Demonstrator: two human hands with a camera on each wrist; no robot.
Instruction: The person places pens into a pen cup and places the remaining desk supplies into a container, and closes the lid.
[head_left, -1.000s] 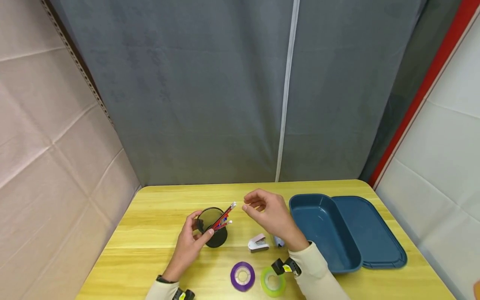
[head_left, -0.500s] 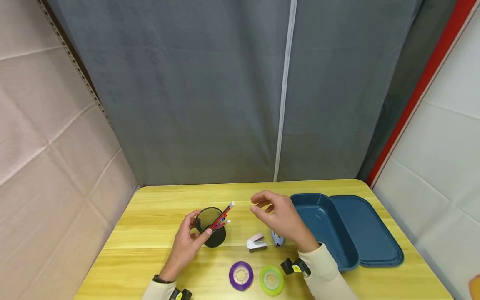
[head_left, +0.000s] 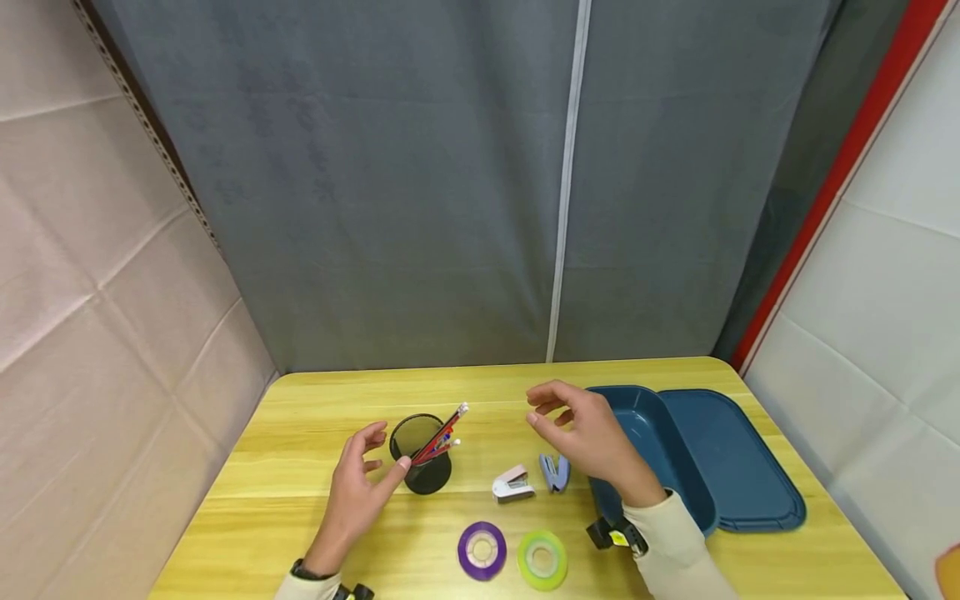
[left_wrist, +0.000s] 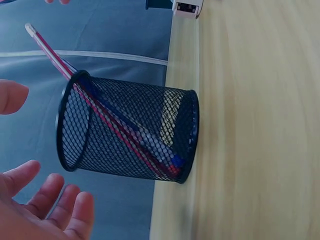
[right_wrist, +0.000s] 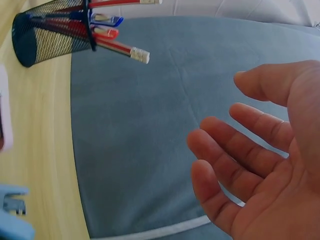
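Mesh cup (head_left: 429, 477) stands upright on the counter (head_left: 300, 467), lower centre of the head view. Pencils (head_left: 452, 419), a blue pen (right_wrist: 111, 20) and a red pen (right_wrist: 106, 33) lean inside it, ends poking past the rim toward the right of the frame.

Left hand (head_left: 357, 493): just left of the cup, fingers spread and slightly bent, gripping nothing. Left wrist view shows a gap between them and the mesh. Right hand (head_left: 592, 437): right of centre, raised, overlapping the near side of the box (head_left: 675, 458) in the head view; fingers loosely bent, nothing held.

Progress, as I judge it: the pen-and-pencil part looks done, every one I can see being in the cup, which seems to stand unaided. Tidying the rest looks not yet done. White stapler (head_left: 513, 483) and blue stapler (head_left: 554, 473) lie right of the cup; purple tape (head_left: 482, 572) and green tape (head_left: 542, 582) near the bottom edge. Lid (head_left: 738, 467) is off, flat beside the box, frame right.
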